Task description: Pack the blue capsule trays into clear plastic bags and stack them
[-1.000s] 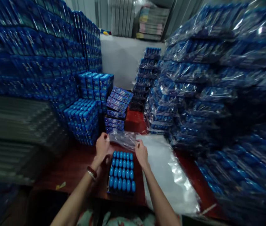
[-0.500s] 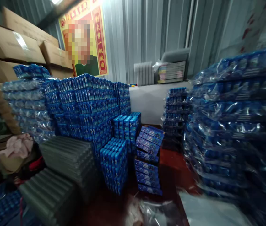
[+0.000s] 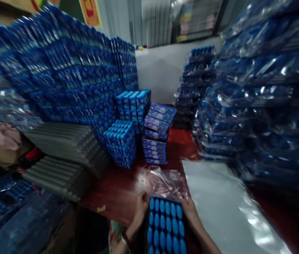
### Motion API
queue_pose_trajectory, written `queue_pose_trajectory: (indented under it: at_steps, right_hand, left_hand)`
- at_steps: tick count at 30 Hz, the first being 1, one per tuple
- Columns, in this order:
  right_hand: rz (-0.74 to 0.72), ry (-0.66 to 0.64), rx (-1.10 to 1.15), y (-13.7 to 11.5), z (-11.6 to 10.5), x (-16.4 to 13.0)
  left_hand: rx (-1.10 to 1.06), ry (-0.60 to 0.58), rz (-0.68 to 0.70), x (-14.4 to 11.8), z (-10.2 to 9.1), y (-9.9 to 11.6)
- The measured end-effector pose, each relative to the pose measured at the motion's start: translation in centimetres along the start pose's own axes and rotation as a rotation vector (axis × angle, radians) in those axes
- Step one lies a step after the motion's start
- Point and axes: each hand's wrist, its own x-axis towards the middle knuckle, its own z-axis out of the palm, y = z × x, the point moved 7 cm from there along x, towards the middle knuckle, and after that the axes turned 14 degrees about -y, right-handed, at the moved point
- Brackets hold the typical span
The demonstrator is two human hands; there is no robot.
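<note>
A dark tray of several blue capsule-shaped items [image 3: 165, 225] lies on the red table [image 3: 117, 187] at the bottom middle. My left hand [image 3: 141, 206] grips the tray's far left corner. My right hand [image 3: 189, 209] grips its far right corner. A clear plastic bag [image 3: 162, 181] lies crumpled just beyond the tray, its mouth touching the tray's far end between my hands. Whether my fingers also pinch the bag's edge is too blurred to tell.
A stack of flat clear bags [image 3: 231, 208] lies to the right. Blue boxed packs [image 3: 121, 141] and flat purple-blue boxes [image 3: 157, 135] stand beyond. Bagged blue trays [image 3: 257, 102] are piled high on the right, grey tray stacks [image 3: 64, 155] on the left.
The view swung up to the room and came back down. The tray and my hands now sit lower in view, with the bag bunched at the tray's far end.
</note>
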Motion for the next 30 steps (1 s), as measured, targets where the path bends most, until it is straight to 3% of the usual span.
queue_pose_trajectory:
  at_steps: [6,9,13,17,19,21,24,26,30]
  right_hand:
    - [-0.079,-0.083,-0.137,-1.8,-0.1,-2.1]
    - [-0.03,-0.145,-0.162,-1.2,0.5,-3.4]
    - [0.094,-0.218,-0.214,-0.4,1.0,-5.4]
    - [0.127,-0.018,-0.44,-3.3,-1.1,-6.4]
    - [0.018,0.037,-0.52,-5.6,-1.9,-5.5]
    - [-0.144,-0.041,-0.541,-7.3,-1.8,-4.2]
    - [-0.349,-0.165,-0.503,-7.9,-1.4,-3.6]
    - [-0.464,-0.206,-0.491,-7.5,-1.3,-5.0]
    - [-0.6,-0.236,-0.508,-6.6,-0.7,-10.7]
  left_hand:
    - [0.046,-0.193,0.045,0.1,-0.1,0.2]
    - [0.074,-0.237,0.057,-0.3,-0.4,0.4]
    - [0.136,-0.223,0.072,-1.9,-1.2,0.6]
    - [0.32,-0.076,0.128,-3.1,-2.4,2.2]
    - [0.337,-0.013,0.211,-3.1,-2.8,3.6]
    - [0.308,-0.018,0.288,-3.0,-2.9,4.7]
    - [0.375,-0.114,0.377,-3.5,-2.6,5.4]
    - [0.484,-0.179,0.428,-5.0,-2.4,5.1]
    - [0.758,-0.231,0.473,-9.4,-2.3,3.4]
